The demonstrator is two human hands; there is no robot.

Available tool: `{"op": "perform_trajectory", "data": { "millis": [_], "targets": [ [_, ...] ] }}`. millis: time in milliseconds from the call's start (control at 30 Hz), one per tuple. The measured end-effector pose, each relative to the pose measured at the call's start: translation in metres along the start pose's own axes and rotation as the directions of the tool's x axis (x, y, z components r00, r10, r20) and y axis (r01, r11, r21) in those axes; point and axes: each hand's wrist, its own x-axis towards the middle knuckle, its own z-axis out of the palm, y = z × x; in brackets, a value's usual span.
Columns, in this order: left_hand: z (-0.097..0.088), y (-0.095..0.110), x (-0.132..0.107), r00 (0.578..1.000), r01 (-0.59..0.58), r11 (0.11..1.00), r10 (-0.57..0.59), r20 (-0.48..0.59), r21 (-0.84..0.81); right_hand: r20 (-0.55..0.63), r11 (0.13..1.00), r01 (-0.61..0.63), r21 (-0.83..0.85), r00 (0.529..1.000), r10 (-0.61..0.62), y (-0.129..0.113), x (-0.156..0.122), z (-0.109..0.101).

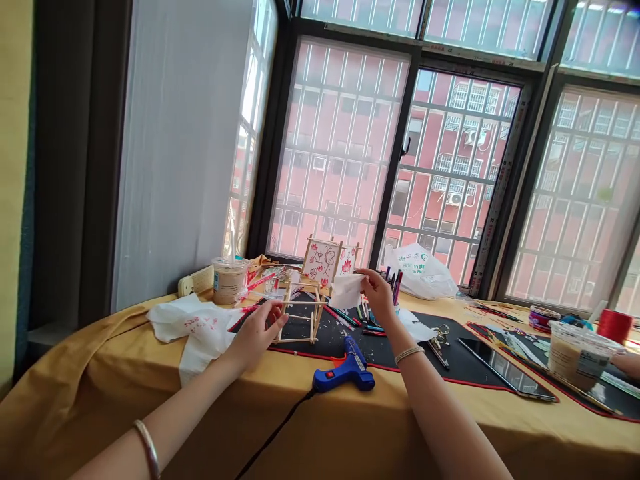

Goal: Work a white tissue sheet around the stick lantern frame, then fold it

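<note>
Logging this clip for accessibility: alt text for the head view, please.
A person's left hand holds a wooden stick frame while the right hand pinches white paper beside it, on a yellow-clothed table with a blue glue gun.

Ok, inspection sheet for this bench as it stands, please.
surface: yellow tablecloth, black red-edged mat on it.
job's things: wooden stick frame, white paper sheet, flower-painted paper panel, blue glue gun.
clutter: plastic cup of milky drink, white plastic bag, pens, tablet.
grips: left hand at the frame, contact unclear; right hand pinches the sheet.
cables: black glue gun cord runs down over the table edge.
surroundings: barred window; co-worker's hand at far right.
</note>
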Motion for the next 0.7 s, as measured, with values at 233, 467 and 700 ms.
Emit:
{"op": "perform_trajectory", "data": {
  "millis": [233, 467, 700],
  "targets": [
    [0.001, -0.001, 0.001, 1.0, -0.018, 1.0, 0.018, -0.016, -0.025, 0.089, 0.951, -0.045, 0.305, 0.996, 0.018, -0.053, -0.006, 0.0],
    [0.002, -0.003, 0.001, 0.999, -0.025, 0.997, 0.022, -0.042, -0.075, 0.391, 0.945, -0.289, 0.15, 0.896, 0.212, -0.103, -0.011, 0.02],
    [0.0, -0.006, 0.0, 0.995, -0.051, 0.973, 0.032, -0.091, -0.224, 0.443, 0.855, -0.515, 0.065, 0.782, 0.438, -0.11, 0.017, 0.038]
  ]
}}
